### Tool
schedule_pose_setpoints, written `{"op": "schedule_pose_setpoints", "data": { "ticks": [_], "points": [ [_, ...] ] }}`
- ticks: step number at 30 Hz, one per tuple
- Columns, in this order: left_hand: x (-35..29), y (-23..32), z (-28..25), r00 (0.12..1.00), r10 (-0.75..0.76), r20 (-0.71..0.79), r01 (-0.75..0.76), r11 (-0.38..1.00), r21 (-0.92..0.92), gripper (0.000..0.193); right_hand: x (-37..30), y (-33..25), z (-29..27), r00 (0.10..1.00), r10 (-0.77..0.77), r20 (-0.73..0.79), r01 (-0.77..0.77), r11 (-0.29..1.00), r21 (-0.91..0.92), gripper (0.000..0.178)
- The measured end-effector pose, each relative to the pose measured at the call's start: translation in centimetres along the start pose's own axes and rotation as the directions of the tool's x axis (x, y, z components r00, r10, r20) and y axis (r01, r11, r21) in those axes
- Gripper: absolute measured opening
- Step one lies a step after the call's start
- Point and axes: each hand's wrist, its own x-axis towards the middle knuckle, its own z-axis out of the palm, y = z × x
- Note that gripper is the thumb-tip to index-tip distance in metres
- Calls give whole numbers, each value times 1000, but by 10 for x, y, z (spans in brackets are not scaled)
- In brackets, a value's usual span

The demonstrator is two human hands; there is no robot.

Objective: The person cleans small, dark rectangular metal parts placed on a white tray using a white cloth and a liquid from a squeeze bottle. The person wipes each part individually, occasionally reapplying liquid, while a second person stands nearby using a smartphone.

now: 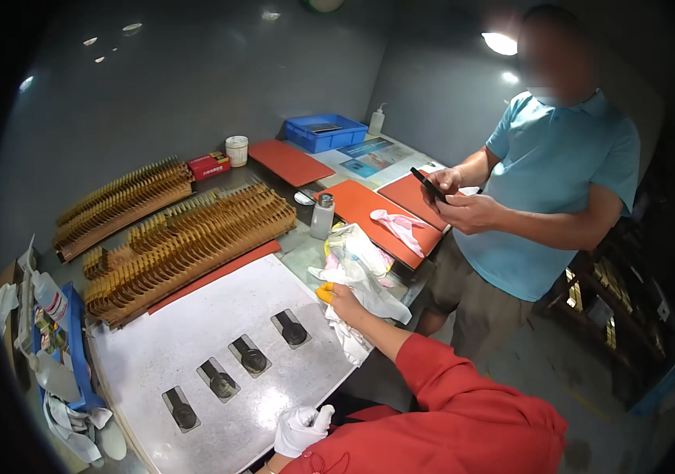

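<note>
My right hand [344, 304], with yellow covers on its fingertips, reaches out over the right edge of the white work board [274, 288]. Its fingers are closed on a white cloth [347, 336] that hangs down beneath it. My left hand [302, 430] wears a white glove and lies at the board's near edge, close to my body. Its fingers are curled in; whatever they may hold is hidden. Several small rectangular plates [250, 356], each carrying a dark round shape with a bar, lie in a slanting row on the board.
Racks of upright gold-coloured pieces [195, 245] stand behind the board. A capped bottle [322, 217] stands beside crumpled cloths [361, 257]. Orange boards [369, 213] and a blue tray [326, 132] are farther back. Bottles fill a blue bin [77, 347] at left. A person [551, 182] stands right, holding a phone.
</note>
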Motion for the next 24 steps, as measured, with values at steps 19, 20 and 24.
{"op": "schedule_pose_setpoints", "data": {
  "ticks": [19,20,24],
  "points": [
    [-1,9,-2,981,-150,-124,121,970,-212,41,4,-10,-1,998,62,-6,-61,998,13,18],
    [-1,9,-5,986,-139,-87,122,976,-183,42,3,-8,-4,997,72,-4,-72,997,8,18],
    [2,16,-4,982,-75,-172,69,997,-41,42,6,3,-6,998,48,-36,-46,997,57,14]
  ]
}}
